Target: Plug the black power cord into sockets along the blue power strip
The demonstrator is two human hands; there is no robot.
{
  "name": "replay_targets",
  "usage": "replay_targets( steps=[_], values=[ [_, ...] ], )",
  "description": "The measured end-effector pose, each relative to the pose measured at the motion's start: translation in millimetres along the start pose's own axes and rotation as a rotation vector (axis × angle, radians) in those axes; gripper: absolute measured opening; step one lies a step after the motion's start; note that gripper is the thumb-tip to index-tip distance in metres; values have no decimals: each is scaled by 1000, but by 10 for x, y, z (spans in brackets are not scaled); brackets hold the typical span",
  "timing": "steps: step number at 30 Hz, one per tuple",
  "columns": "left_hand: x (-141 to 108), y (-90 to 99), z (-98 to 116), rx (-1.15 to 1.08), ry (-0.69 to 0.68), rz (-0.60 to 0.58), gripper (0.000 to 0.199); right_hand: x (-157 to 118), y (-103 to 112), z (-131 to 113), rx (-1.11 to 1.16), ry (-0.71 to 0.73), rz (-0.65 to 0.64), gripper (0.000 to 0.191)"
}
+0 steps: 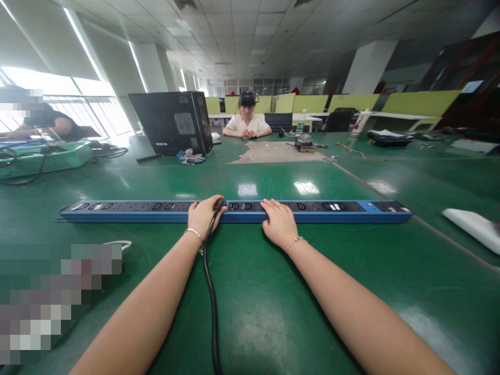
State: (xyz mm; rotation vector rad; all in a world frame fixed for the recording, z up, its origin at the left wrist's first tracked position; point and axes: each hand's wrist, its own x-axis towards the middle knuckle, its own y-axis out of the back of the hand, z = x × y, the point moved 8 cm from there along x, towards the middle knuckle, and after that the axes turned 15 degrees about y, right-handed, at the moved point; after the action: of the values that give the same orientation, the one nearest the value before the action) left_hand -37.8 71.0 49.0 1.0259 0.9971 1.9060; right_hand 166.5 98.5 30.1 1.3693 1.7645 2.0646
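A long blue power strip (pixel 344 215) with black sockets along its top lies crosswise on the green table. My left hand (pixel 203 214) is closed around a black power plug (pixel 220 204) at a socket left of the strip's middle. I cannot tell how deep the plug sits in the socket. Its black cable (pixel 211 291) runs down toward the near edge of the view. My right hand (pixel 279 221) lies on the strip right of the middle, fingers stretched over the top and far side, holding nothing else.
A green basket (pixel 58 161) stands at the left, near a black computer case (pixel 172 122) and gloves (pixel 190 157). A white object (pixel 472 229) lies at the right. Across the table sits a person (pixel 247 122); another person (pixel 54 120) is at far left.
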Motion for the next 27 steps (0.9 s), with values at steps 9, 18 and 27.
replay_targets(
  steps=[9, 18, 27],
  values=[
    [-31, 27, -5, 26, -26, 29, 36, -3, 17, -18, -27, 10, -9, 48],
    [20, -53, -85, -7, 3, 7, 39, -13, -2, -25, -26, 34, -15, 50],
    [12, -19, -66, -48, -31, 8, 35, -6, 20, -1, -24, 21, 13, 51]
  ],
)
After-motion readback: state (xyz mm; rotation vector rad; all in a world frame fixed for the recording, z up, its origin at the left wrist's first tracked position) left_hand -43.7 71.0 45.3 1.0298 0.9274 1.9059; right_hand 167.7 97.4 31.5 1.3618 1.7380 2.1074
